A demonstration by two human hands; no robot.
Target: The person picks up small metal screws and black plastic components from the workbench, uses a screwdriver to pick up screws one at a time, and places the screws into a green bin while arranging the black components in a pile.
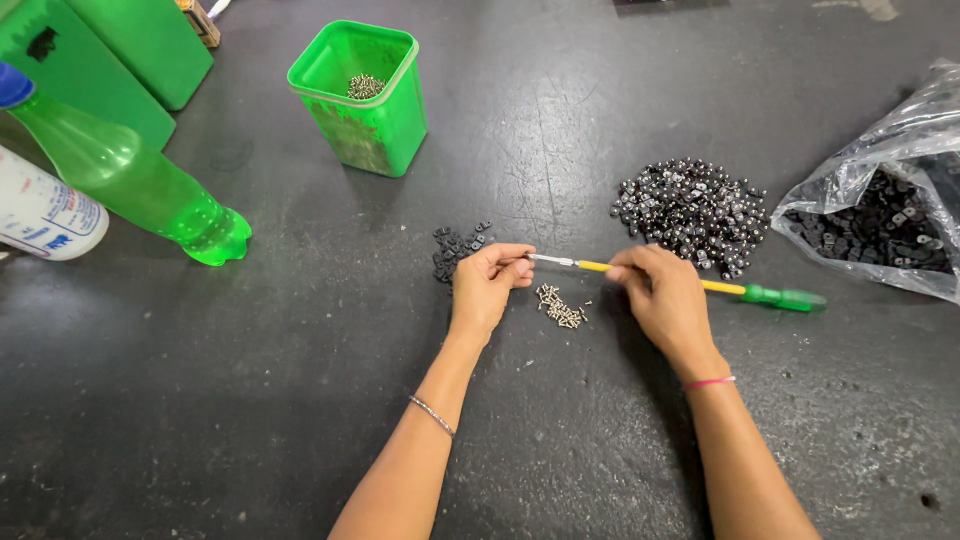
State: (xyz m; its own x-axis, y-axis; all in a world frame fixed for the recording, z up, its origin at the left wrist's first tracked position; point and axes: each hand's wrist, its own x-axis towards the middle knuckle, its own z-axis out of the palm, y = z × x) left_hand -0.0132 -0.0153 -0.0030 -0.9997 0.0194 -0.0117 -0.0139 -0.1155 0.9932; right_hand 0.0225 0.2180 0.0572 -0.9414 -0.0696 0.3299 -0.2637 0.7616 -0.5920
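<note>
Small screws (loose pile) between hands, green tub beyond.

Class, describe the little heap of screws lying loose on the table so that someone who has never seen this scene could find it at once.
Start at the dark table and find the person's two hands, left hand and right hand, which meet on a yellow-and-green screwdriver. Just below its metal tip, between the hands, lies the small heap of screws. It is pale and silvery, unlike the dark pile of black clips beside the left hand.

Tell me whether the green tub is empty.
No: the green tub has a small heap of silvery screws lying at its bottom.
</note>
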